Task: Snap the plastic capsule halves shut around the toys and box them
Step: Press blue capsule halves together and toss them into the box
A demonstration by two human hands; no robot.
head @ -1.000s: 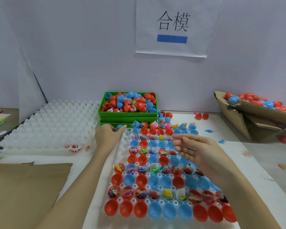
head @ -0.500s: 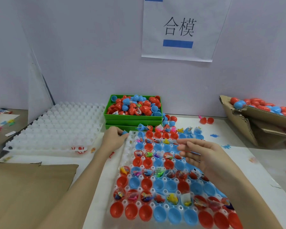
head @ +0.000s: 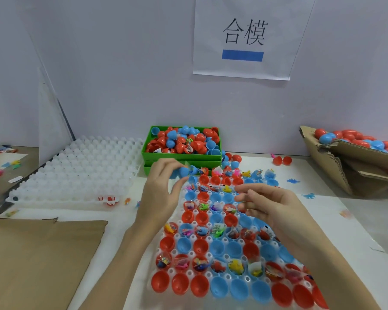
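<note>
The left hand (head: 160, 193) is lifting off the far edge of the filled tray (head: 188, 272) where it was resting a second ago, now pinching a blue capsule half (head: 181, 171) at its fingertips — a cap picked up, likely for one of the toy-filled cups. The right hand (head: 270, 208) is still hovering over the tray, fingers loosely extended, holding nothing.

Green bin (head: 179, 156) and tilted cardboard box (head: 336, 171) flanking bare table strip (head: 318, 204).

Factory packing bench: capsule trays (head: 76, 175), labelled wall sign (head: 244, 39).
</note>
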